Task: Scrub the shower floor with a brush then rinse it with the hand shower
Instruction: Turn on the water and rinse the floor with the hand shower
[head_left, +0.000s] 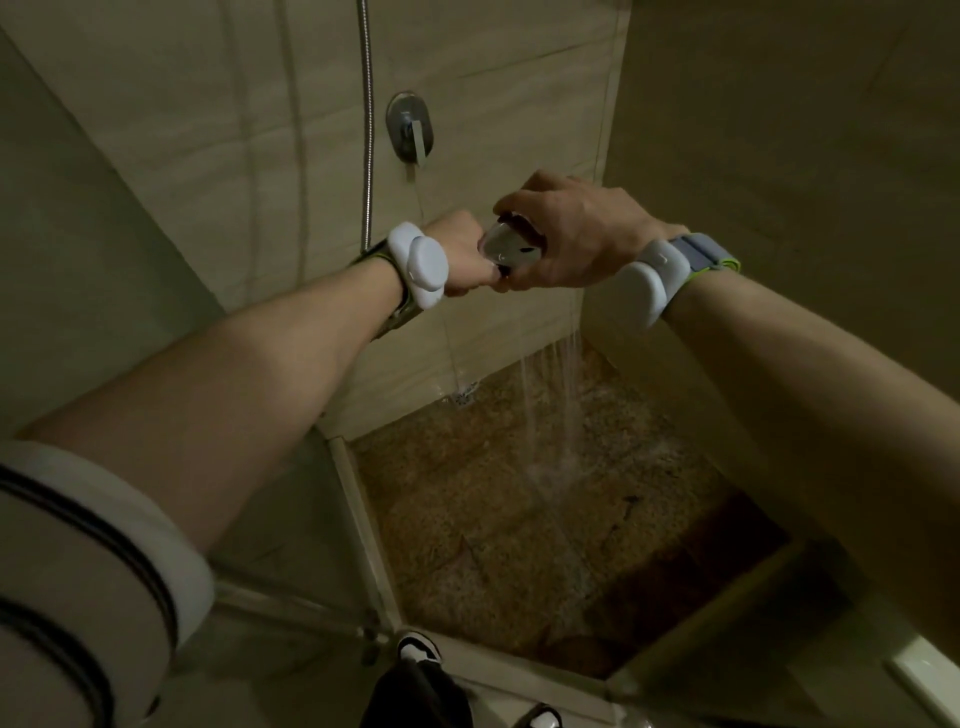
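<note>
Water (550, 410) falls from the hand shower (511, 252) onto the brown shower floor (519, 545) below. The left hand (460, 260) has its fingers wrapped round the handle. The right hand (566, 234) holds the head with curled fingers. I think wet fingers could slip, and the spray could swing onto the wall. I count one hand shower, two hands, one hose (369, 130), one tap (410, 127), no brush.

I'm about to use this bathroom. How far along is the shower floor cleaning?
Scrubbing looks finished: no brush is in view. Rinsing is under way: both hands, left hand and right hand, hold the hand shower, spraying water onto the brown floor. Still left: rinsing the remaining floor.
</note>
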